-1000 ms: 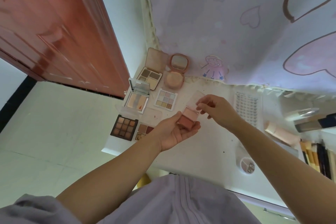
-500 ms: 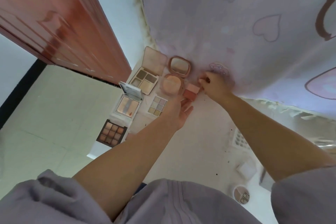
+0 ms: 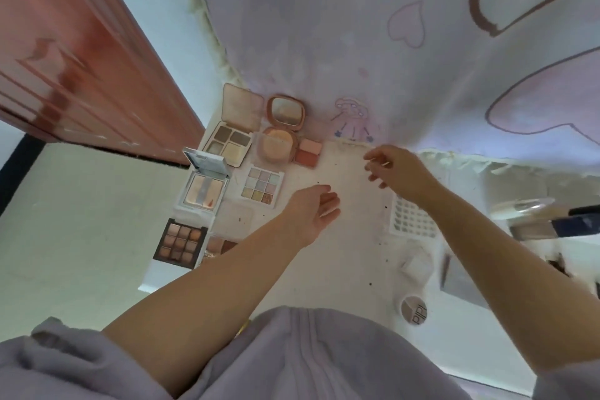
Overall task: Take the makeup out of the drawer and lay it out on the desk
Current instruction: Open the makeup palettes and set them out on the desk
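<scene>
Palettes sat in a tight cluster at the counter's [image 3: 344,256] far left corner, the small two-tone blush [image 3: 308,153] just beside the round open compact [image 3: 278,147]. Both hands hovered above bare counter, holding nothing: the left hand [image 3: 313,209] with fingers loosely spread, the right hand [image 3: 394,169] with fingers apart. Trouble looked likeliest at the left edge, where the brown nine-pan palette [image 3: 180,243] lay close to the drop; a careless sleeve or nudge while adding more could tip it off.
</scene>
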The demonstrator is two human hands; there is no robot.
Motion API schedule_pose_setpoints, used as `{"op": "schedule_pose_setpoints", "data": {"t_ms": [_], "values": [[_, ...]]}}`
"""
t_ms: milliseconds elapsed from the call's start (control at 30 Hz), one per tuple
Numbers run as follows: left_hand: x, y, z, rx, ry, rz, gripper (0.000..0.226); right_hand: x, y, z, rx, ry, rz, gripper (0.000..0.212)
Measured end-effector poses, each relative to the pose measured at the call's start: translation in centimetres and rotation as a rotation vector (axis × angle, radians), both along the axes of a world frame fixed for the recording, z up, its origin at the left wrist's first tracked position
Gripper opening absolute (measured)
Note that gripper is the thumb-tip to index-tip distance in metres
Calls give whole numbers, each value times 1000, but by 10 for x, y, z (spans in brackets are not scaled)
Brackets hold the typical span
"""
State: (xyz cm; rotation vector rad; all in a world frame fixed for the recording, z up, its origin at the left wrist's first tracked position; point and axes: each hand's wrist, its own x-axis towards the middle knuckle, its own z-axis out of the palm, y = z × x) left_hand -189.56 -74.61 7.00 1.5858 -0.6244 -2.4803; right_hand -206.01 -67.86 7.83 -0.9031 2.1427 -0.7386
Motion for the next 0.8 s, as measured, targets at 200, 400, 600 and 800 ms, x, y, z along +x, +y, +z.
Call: {"op": "schedule_pose_setpoints", "data": {"t_ms": [200,400,600,800], "values": [[-1,69,-2,-16,4,-563,11,26,130,3,334,171,77,16],[-3,112,-9,-58,-14,-693,15,69,180,-30,473,587,155,35],[0,114,-10,-80,-20,-640,22,72,172,-37,405,655,100,31],[29,80,-1,103,79,-352,31,91,145,-17,13,304,73,26]]}}
